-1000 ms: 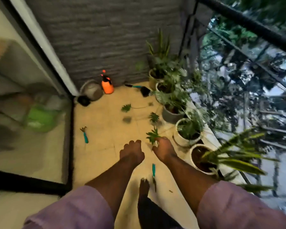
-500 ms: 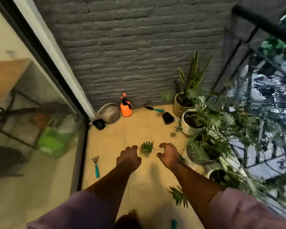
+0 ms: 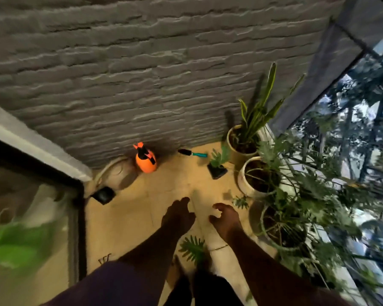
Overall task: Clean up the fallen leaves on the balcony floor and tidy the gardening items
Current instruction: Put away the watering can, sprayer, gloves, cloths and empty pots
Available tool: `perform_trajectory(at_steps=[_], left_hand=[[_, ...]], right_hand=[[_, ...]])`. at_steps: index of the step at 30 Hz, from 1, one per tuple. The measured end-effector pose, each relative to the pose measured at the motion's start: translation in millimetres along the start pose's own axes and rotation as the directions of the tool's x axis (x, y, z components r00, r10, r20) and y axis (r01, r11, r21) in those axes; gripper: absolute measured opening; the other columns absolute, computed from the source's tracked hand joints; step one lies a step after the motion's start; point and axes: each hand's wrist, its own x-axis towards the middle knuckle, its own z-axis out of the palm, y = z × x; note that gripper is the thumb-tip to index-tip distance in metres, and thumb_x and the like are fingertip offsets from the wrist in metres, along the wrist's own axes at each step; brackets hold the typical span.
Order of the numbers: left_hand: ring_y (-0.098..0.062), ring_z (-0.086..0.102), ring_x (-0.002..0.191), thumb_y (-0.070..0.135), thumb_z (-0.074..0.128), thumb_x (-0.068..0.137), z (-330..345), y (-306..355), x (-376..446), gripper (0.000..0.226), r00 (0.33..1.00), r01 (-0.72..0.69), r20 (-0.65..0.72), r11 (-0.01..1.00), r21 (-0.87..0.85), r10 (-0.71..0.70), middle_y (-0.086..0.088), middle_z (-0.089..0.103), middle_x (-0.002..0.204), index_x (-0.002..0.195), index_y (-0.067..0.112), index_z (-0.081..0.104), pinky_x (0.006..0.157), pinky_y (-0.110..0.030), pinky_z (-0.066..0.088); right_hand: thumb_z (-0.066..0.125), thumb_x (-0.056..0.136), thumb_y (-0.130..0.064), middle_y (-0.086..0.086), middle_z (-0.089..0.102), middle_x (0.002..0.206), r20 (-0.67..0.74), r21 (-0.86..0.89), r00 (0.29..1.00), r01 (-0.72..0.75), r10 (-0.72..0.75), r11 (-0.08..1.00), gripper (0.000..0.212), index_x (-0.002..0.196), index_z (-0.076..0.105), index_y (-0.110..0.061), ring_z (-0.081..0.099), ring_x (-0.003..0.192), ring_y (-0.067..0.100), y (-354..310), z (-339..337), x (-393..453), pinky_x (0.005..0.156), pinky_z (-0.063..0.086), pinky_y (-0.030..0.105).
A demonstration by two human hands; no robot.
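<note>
1. The grey brick wall [image 3: 142, 74] stands along the far edge of the balcony floor [image 3: 124, 219].
2. Potted plants [image 3: 281, 195] make a row along the right edge of the floor, next to the railing.
3. The left hand [image 3: 177, 216] and the right hand [image 3: 227, 219] are held out above the middle of the floor. Their fingers are loosely curled and a little apart, and they hold nothing.
4. One fallen leaf [image 3: 192, 250] lies on the floor near the person's feet, between the two forearms. A smaller leaf [image 3: 240, 202] lies near the right edge, just beside a white pot.
5. An orange spray bottle [image 3: 145, 159] stands at the far edge, against the wall.
6. A small black pot [image 3: 217, 171] stands near the far right corner.
7. A teal-handled tool [image 3: 192, 153] lies by the wall, between the bottle and the far right corner.
</note>
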Motion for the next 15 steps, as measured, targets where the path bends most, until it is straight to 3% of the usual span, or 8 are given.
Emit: perform_trajectory(at_steps=[2, 6, 10, 13, 15], left_hand=[[-0.027, 0.039, 0.134, 0.037, 0.053, 0.094, -8, 8, 41, 0.061, 1.0, -0.005, 0.021, 1.0, -0.023, 0.005, -0.006, 0.037, 0.147, 0.148, 0.025, 0.027, 0.109, -0.04, 0.036], [-0.022, 0.039, 0.132, 0.039, 0.052, 0.095, -7, 11, 151, 0.06, 1.0, 0.006, 0.031, 0.997, -0.071, -0.003, -0.002, 0.038, 0.147, 0.148, 0.028, 0.027, 0.108, -0.036, 0.037], [-0.022, 0.039, 0.133, 0.036, 0.052, 0.095, 34, -11, 291, 0.059, 0.997, 0.063, 0.063, 0.989, -0.133, -0.055, -0.002, 0.038, 0.146, 0.148, 0.028, 0.027, 0.107, -0.035, 0.038], [-0.025, 0.038, 0.132, 0.035, 0.05, 0.096, 76, -44, 392, 0.06, 0.993, 0.048, 0.107, 0.998, -0.04, -0.043, -0.003, 0.037, 0.147, 0.149, 0.027, 0.024, 0.107, -0.038, 0.039], [-0.028, 0.039, 0.131, 0.034, 0.049, 0.096, 106, -71, 458, 0.058, 0.992, 0.043, 0.115, 0.999, 0.029, -0.047, -0.006, 0.038, 0.145, 0.148, 0.026, 0.025, 0.105, -0.043, 0.04]], right_hand=[[0.069, 0.085, -0.02, 0.006, 0.054, 0.127, -0.002, 0.061, 1.0, -0.03, 0.03, 0.998, 0.042, 0.124, 0.057, -0.014, 0.052, 0.119, 0.02, -8, 0, 40, 0.094, 0.037, 0.016], [0.073, 0.081, -0.015, 0.006, 0.056, 0.127, 0.028, 0.298, 0.985, -0.171, 0.17, 0.939, 0.039, 0.118, 0.062, -0.016, 0.054, 0.115, 0.022, -8, 20, 151, 0.094, 0.048, 0.03], [0.075, 0.08, -0.017, 0.002, 0.059, 0.122, 0.032, 0.389, 0.952, -0.292, 0.303, 0.874, 0.039, 0.117, 0.062, -0.015, 0.056, 0.106, 0.018, 29, 64, 300, 0.083, 0.051, 0.028], [0.075, 0.081, -0.021, -0.003, 0.058, 0.112, -0.005, 0.434, 0.939, -0.308, 0.344, 0.847, 0.037, 0.114, 0.06, -0.019, 0.057, 0.098, 0.019, 71, 101, 403, 0.071, 0.05, 0.025], [0.073, 0.082, -0.026, 0.002, 0.06, 0.112, 0.026, 0.411, 0.931, -0.343, 0.365, 0.845, 0.04, 0.119, 0.06, -0.017, 0.058, 0.099, 0.021, 102, 125, 475, 0.078, 0.049, 0.033]])
